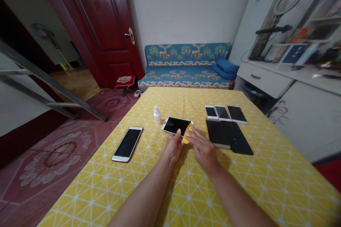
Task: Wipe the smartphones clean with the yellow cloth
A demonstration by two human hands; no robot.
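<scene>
Wiping phone (176,125): left hand (173,146) steadies its edge, right hand (204,148) pinches yellow cloth (187,135); six other phones (226,123) lie untouched.

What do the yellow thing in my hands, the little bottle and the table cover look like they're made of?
Yellow thing: probably soft cloth, matte and bunched between the fingers. Bottle: likely white plastic, smooth and opaque. Table cover: seemingly woven fabric or coated cloth, yellow with a white line print, faint sheen.

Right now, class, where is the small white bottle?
In the head view, the small white bottle stands on the yellow tablecloth, just left of the white phone that the left hand steadies.
</scene>
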